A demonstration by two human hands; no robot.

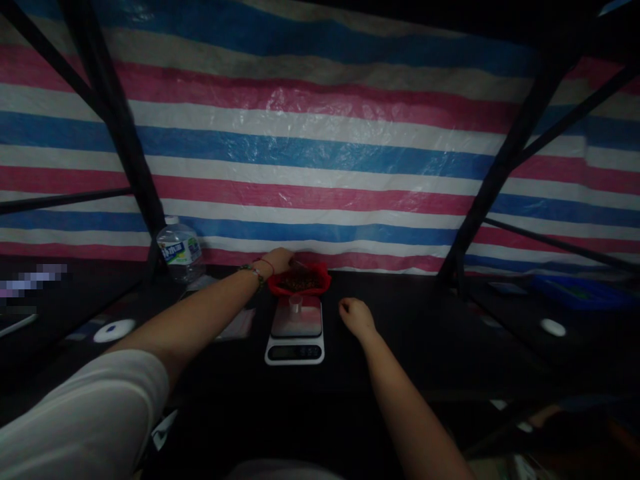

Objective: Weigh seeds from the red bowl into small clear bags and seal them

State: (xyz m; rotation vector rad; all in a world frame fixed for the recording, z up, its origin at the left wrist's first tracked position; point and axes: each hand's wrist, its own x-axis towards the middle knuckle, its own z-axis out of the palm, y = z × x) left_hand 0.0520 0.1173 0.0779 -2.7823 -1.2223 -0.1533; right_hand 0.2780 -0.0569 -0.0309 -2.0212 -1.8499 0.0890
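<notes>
My left hand (281, 260) reaches to the far side of the scale, over the left edge of a red plastic bag (324, 283). Its fingers are closed, and a pale sliver beside them is too dim to name. Small brownish pieces (300, 281) fill the open bag. In front of the bag lies a white digital kitchen scale (297, 328) with a dark display. A small clear cup (295, 305) stands on its metal plate. To the right of the scale my right hand (356, 317) rests on the black table with its fingers curled in, apparently holding nothing.
A large clear plastic bottle (180, 250) stands at the back left. A clear plastic bag (237, 325) lies left of the scale. White round objects (114, 331) sit farther out on both sides. A blue tray (580, 293) is far right. Dark frame posts (493, 180) and striped sheeting bound the back.
</notes>
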